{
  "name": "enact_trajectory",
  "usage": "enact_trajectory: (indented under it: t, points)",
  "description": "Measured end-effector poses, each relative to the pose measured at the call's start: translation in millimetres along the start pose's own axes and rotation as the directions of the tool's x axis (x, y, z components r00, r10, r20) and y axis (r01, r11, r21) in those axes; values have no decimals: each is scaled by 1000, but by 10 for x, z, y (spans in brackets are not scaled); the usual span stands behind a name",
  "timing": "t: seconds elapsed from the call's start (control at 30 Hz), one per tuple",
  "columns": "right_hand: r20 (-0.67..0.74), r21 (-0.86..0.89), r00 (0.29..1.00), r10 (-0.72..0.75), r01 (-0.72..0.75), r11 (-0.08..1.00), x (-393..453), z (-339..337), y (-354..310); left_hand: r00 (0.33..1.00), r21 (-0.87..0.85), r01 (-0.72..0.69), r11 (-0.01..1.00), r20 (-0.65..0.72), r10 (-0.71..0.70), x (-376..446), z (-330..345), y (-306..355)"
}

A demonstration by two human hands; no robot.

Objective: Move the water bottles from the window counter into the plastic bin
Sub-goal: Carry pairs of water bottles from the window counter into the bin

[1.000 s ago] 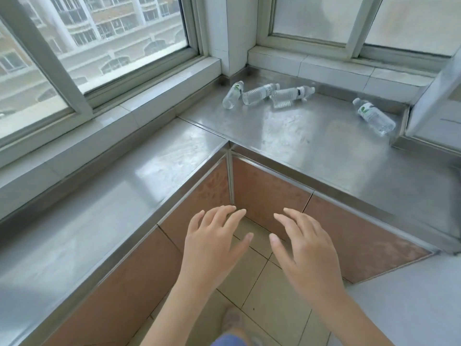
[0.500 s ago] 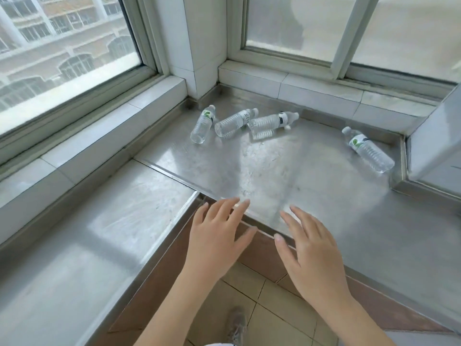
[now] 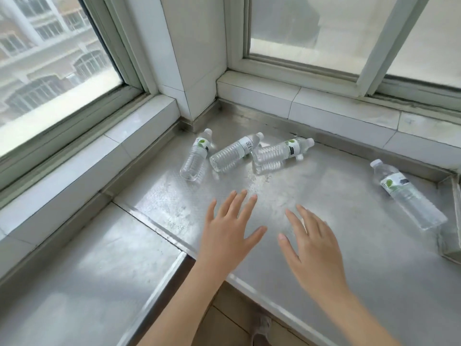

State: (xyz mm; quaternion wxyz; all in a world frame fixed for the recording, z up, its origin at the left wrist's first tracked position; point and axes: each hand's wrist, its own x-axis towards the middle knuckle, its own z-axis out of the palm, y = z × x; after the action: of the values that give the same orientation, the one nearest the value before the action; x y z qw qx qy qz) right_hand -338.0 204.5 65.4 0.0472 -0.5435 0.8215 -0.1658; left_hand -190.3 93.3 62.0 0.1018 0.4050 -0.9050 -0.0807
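Two hands were out over the steel desk [image 3: 349,245], both with fingers straight and spread, palms down, neither holding anything. The left hand [image 3: 228,232] and the right hand [image 3: 311,248] were side by side, a small gap between their thumbs; whether the palms touched the metal could not be told. Five water bottles lay on their sides on the desk, all clear with white caps and white labels. Beyond the left hand's fingertips lay the first bottle [image 3: 195,156], cap pointing toward the corner pillar [image 3: 197,58]. Just right of it lay the second bottle [image 3: 234,153], and next to that the third bottle [image 3: 282,151], its base close against the second one's neck. A fourth bottle [image 3: 270,166] showed only partly, tucked under the near side of the third. The fifth bottle [image 3: 409,194] lay alone well off to the right of the right hand, cap pointing away from the person, near the desk's right edge. Two windows met at the pillar: the left window [image 3: 50,58] beyond the left hand and the back window [image 3: 349,28] past the bottles. Below the wrists a shoe [image 3: 262,328] showed on the tiled floor [image 3: 224,325].
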Motion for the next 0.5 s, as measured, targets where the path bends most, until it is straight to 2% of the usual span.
enact_trajectory:
  t: [0.23, 0.37, 0.5]
  points:
    - [-2, 5, 1000, 11, -11, 1000, 859, 275, 278, 999, 29, 13, 1000, 36, -14, 884, 255, -136]
    - [28, 21, 999, 40, -41, 999, 1265, 445, 350, 1000, 11, 26, 1000, -10, -26, 1269, 425, -261]
    - [95, 24, 994, 52, -55, 998, 1843, 627, 393, 992, 47, 60, 997, 106, -65, 1821, 631, -534]
